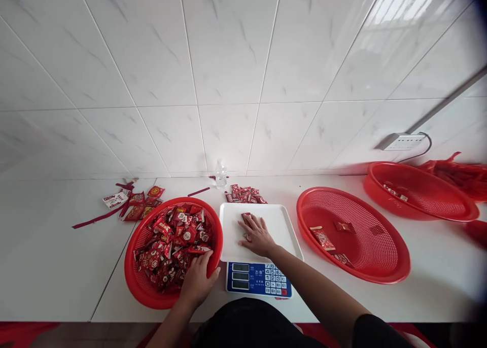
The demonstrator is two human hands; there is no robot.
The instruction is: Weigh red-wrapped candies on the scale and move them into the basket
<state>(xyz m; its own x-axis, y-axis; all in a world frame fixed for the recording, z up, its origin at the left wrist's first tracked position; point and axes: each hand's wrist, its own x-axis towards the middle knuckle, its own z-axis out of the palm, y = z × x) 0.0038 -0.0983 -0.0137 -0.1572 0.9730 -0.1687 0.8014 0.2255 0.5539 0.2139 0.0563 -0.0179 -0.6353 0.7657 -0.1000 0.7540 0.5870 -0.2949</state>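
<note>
My left hand (198, 281) reaches over the near right rim of a red plastic basket (133, 282). Its fingertips touch a small red snack packet (200, 249) at the top of the heap, while the thumb stands apart near the rim. Many red printed packets (173, 246) fill this basket. Over the white tray (232, 221) of a digital weighing scale (259, 281), my right hand (257, 236) is spread with its palm down. One red packet (246, 215) shows at its fingertips, and another is partly hidden beneath the fingers.
Right of the scale, a red basket (384, 246) holds a few packets; another basket (418, 213) stands behind it. Behind the scale lie loose packets (245, 195) and a clear bottle (220, 174). More packets (142, 206) and dark red strips lie at back left. A power strip (403, 141) is on the wall.
</note>
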